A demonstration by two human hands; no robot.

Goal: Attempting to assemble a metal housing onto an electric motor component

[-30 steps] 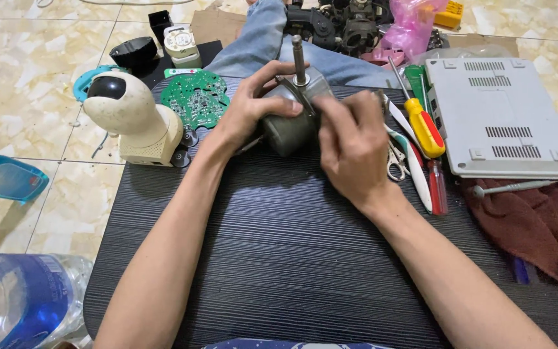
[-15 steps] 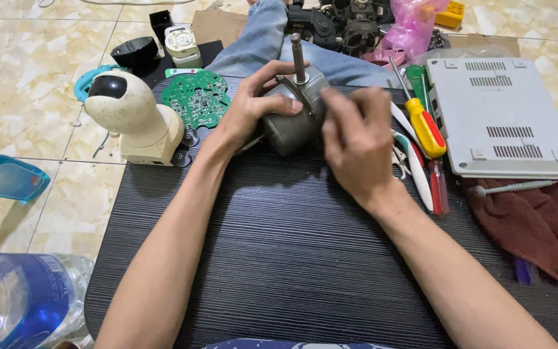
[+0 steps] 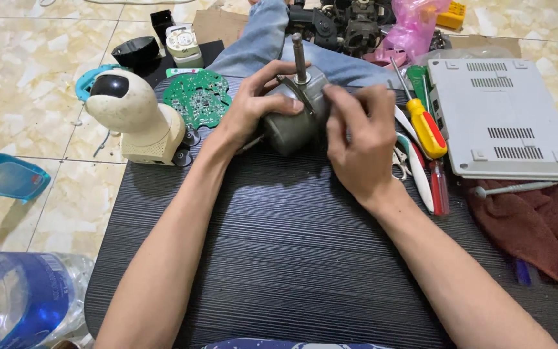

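Note:
A grey round motor [image 3: 292, 119] with a steel shaft [image 3: 299, 58] pointing up rests on the far part of a black ribbed board [image 3: 279, 258]. My left hand [image 3: 253, 106] wraps around the motor's left side and top. My right hand [image 3: 360, 145] is at the motor's right side, with its fingertips pinched against the housing near a thin metal bracket. I cannot tell whether those fingers hold a small part.
A white dome camera [image 3: 134, 113] and a green circuit board [image 3: 198, 97] lie left of the motor. A yellow-red screwdriver [image 3: 424, 126], scissors [image 3: 411, 165] and a grey flat box [image 3: 502, 119] lie to the right, over a brown cloth [image 3: 531, 220]. A plastic bottle [image 3: 20, 300] sits at lower left.
My right hand has shifted slightly on the motor's right side. The motor and left hand stay almost still.

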